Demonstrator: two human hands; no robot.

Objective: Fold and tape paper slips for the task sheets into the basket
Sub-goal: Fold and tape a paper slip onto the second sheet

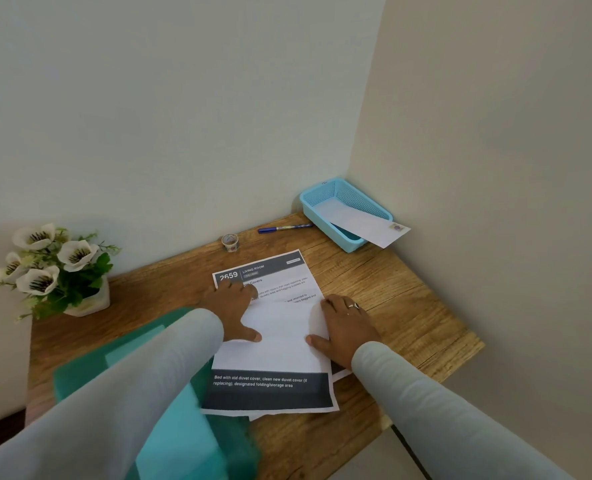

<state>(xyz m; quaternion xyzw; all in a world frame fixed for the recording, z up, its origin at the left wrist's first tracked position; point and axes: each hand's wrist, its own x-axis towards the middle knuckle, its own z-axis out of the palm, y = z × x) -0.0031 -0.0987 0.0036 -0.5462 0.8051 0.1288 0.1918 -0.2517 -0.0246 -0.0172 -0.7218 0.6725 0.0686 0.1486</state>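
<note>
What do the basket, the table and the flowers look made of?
Basket: light blue plastic, judging by its moulded mesh walls and smooth rim. Table: wood or wood-look laminate, matte, with printed-looking grain and knots; which one is unclear. Flowers: probably artificial, fabric or plastic, given the stiff, uniform white petals.

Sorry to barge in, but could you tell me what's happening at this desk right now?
A person is folding a printed task sheet on the wooden desk. The left hand and right hand both press flat on its folded-over part. One folded slip, sealed with a sticker, already sits in the blue basket, poking over the rim. A tape roll and a blue pen lie unused near the wall.
</note>
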